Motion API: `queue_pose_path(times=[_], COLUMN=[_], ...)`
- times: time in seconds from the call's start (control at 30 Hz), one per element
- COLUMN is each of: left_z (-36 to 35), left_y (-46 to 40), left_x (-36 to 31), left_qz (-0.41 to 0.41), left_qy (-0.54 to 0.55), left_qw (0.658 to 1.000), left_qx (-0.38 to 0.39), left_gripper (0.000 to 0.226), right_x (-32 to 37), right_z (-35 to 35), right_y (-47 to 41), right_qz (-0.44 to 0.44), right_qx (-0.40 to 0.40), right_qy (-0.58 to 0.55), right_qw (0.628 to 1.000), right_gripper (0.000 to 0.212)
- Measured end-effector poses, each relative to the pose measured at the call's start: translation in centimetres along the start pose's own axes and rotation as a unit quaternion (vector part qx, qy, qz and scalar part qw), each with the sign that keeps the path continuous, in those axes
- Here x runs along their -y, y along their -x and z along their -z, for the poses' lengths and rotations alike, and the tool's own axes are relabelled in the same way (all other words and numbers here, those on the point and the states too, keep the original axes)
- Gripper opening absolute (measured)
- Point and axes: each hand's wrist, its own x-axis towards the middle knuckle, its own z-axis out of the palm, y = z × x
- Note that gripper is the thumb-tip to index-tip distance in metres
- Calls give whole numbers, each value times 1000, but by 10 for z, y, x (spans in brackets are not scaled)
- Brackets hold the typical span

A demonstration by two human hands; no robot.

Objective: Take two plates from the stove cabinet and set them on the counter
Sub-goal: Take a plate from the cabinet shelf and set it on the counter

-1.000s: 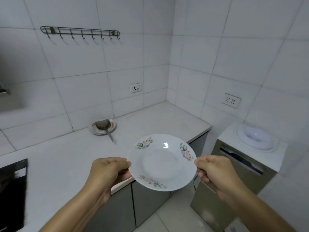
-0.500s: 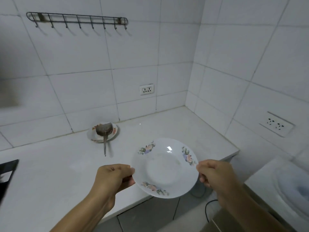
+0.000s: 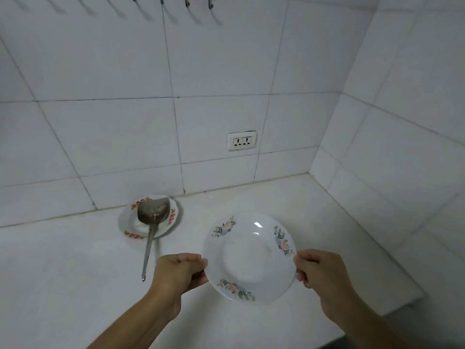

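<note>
- The left hand (image 3: 180,273) and the right hand (image 3: 319,273) are each pinching closed on opposite rims of the white round ceramic plate with floral sprigs (image 3: 249,258).
- The plate is hanging between the two grips, tilted, above the white stone desk (image 3: 75,273); contact cannot be confirmed.
- A red-patterned dish bearing a grey metal ladle (image 3: 151,222) is lying beyond the left grip, apart.
- Recommended: level the plate, lower it evenly, release both grips together, staying clear of the ladle handle.
</note>
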Motion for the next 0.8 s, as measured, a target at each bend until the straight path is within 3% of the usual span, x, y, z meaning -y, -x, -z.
queue_pose_path(times=[0.27,0.5,0.8], left_z=[-32,-58,-76], left_y=[-106,-199,-288], left_x=[6,11,13], left_qz=[49,66,73], left_qy=[-5,-18,-48], left_qw=[997,991,984], left_qx=[-62,-112,-153], left_gripper=[17,8,17], right_x=[-29,-46,-54], right_z=[-45,-88,-133], right_y=[-127,-237,-327], right_qz=[-41,-62,-86], right_qx=[24,51,63], right_qy=[7,11,44], right_qw=[999,997,993], right_gripper=[31,12,26])
